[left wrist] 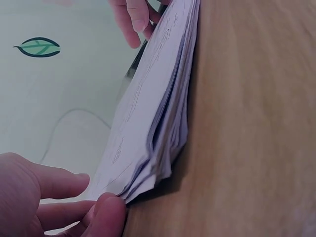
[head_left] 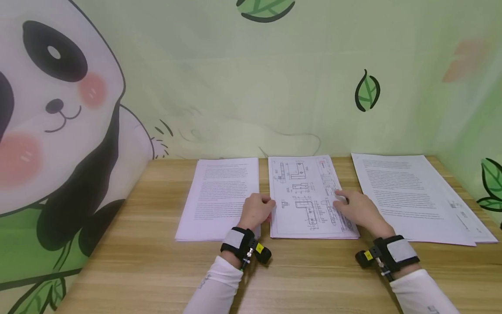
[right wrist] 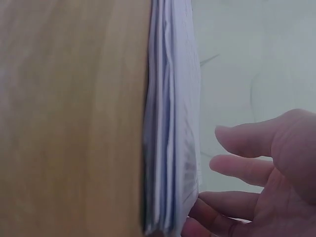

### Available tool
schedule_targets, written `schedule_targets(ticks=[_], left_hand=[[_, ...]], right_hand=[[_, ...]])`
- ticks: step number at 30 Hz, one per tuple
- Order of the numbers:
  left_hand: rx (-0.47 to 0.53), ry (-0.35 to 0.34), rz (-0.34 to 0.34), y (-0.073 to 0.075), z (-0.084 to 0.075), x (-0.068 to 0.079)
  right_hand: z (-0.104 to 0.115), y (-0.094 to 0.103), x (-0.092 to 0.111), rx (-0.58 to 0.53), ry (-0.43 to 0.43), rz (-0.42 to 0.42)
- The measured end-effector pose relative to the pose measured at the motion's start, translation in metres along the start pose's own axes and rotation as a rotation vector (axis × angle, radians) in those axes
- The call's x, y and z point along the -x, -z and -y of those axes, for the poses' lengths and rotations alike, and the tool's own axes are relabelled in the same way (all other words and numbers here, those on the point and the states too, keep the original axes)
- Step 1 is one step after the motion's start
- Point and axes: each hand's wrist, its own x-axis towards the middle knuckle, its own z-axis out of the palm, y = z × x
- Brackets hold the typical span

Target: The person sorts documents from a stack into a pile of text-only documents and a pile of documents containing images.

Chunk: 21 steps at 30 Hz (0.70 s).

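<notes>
A stack of paper sheets lies between both hands, a line drawing of brackets on its top sheet. My left hand is at the stack's left edge; in the left wrist view its fingertips touch the stack's corner, and the thumb is held apart. At the right edge is my right hand. In the right wrist view its thumb and forefinger reach out apart from the sheets, while its lower fingers touch the side of the stack. The layered sheet edges look slightly uneven.
To the left lies a stack of printed text pages. More text pages lie to the right, over a sheet with a drawing that sticks out. The wooden table meets a wall printed with a panda and leaves.
</notes>
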Motion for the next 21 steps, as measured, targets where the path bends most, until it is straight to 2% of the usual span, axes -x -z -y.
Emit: schedule_targets(ticks=[5,11,15,21], left_hand=[[0.006,0.018,-0.008,0.001,-0.001,-0.001],[-0.013,0.02,-0.055,-0.002,-0.008,-0.001],[0.039,-0.007,-0.037,-0.004,-0.015,0.003],[0.087,-0.055,0.008,-0.012,-0.025,0.007]], right_hand=[[-0.004,0.004,-0.001,-0.019,-0.001,0.02],[-0.011,0.023,0.003,-0.032,0.036,-0.005],[-0.019,0.04,0.008,-0.058,0.056,-0.089],[-0.033,0.068,0.017,-0.134,0.067,-0.259]])
